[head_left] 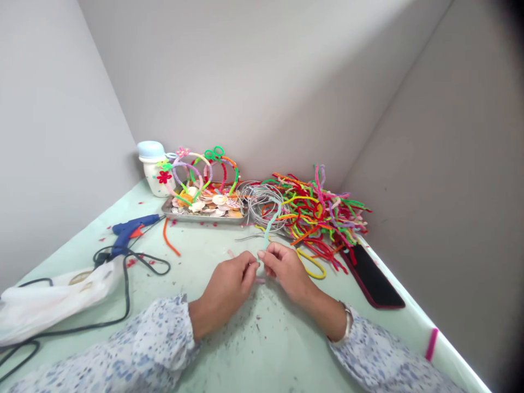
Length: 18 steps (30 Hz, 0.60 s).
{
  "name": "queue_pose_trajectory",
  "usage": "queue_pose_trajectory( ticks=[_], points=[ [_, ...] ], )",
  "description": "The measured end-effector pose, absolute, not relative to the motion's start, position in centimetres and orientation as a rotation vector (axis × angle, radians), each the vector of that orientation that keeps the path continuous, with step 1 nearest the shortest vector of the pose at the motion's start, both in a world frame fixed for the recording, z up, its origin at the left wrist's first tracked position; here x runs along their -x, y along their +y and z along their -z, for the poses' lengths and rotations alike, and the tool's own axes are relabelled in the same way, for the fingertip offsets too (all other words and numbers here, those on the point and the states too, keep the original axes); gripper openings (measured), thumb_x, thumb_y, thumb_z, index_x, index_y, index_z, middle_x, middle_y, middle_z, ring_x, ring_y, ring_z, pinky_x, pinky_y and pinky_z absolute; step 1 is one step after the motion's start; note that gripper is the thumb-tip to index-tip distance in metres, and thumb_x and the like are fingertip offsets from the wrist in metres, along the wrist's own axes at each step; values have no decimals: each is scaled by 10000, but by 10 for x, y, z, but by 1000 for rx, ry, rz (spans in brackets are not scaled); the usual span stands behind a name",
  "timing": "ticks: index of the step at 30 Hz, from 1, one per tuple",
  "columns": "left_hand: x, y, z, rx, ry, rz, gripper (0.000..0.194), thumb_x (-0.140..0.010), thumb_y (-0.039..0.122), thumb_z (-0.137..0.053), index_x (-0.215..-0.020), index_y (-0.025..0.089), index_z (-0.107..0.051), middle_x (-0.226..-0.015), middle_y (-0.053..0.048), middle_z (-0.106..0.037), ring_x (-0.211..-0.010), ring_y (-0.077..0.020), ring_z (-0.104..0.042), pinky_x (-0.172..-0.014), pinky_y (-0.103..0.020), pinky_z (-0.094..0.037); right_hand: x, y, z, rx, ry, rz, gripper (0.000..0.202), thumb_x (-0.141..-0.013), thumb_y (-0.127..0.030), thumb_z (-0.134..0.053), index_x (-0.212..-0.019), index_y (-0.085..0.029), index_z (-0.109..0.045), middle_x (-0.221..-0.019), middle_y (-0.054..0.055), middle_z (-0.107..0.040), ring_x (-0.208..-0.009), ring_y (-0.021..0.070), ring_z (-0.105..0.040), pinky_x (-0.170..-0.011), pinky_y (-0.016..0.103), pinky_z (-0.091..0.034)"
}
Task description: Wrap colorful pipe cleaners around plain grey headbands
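Observation:
My left hand and my right hand meet near the middle of the table, fingertips almost touching. Thumb and forefinger of my right hand pinch a light blue-green pipe cleaner, which rises from them in a curve in front of a coil of silver wire. My left hand is closed in a pinch beside its lower end; what lies between those fingertips is too small to make out. A pale pink piece shows just below the hands.
A metal tray of round pieces, decorated pipe-cleaner rings and a white jar stand at the back. Left are a blue glue gun, its cord and a white bag. Right are piled pipe cleaners and a dark phone.

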State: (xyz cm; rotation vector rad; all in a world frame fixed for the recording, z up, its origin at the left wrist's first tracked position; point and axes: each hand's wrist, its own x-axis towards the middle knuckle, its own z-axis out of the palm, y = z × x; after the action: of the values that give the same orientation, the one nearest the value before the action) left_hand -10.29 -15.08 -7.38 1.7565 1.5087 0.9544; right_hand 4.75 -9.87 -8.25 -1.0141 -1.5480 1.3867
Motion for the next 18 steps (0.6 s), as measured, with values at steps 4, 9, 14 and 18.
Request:
queue_pose_trajectory(
  ticks=[4, 9, 14, 18],
  points=[
    [103, -145, 75, -1222, 1142, -979, 326, -889, 414, -440, -697, 164, -522, -517, 45, -494, -411, -77, -396, -474, -218, -307, -52, -93, 87, 895, -1477, -1521, 274, -808, -401, -643, -665, -190, -542, -548, -40, -568, -490, 102, -457, -518, 236, -363],
    [105, -140, 77, -858, 917, -986, 277, -844, 394, -520, -810, 131, -599, -506, 41, -537, -364, -56, -412, -428, -197, -304, -55, -85, 95, 868, -1404, -1498, 294, -813, -432, -642, -676, -190, -547, -555, -44, -544, -507, 103, -456, -532, 236, -356],
    [108, -141, 77, -845, 866, -963, 240, -821, 348, -589, -840, 116, -644, -511, 59, -496, -373, -24, -372, -428, -177, -264, -57, -82, 97, 870, -1361, -1458, 318, -811, -448, -641, -661, -191, -530, -549, -47, -511, -503, 101, -438, -526, 237, -345],
    [108, -141, 74, -847, 847, -942, 239, -805, 369, -608, -776, 132, -605, -530, 66, -465, -390, -26, -350, -444, -181, -258, -57, -81, 98, 853, -1335, -1478, 320, -795, -449, -656, -653, -193, -526, -548, -48, -514, -501, 101, -439, -526, 241, -336]
  ],
)
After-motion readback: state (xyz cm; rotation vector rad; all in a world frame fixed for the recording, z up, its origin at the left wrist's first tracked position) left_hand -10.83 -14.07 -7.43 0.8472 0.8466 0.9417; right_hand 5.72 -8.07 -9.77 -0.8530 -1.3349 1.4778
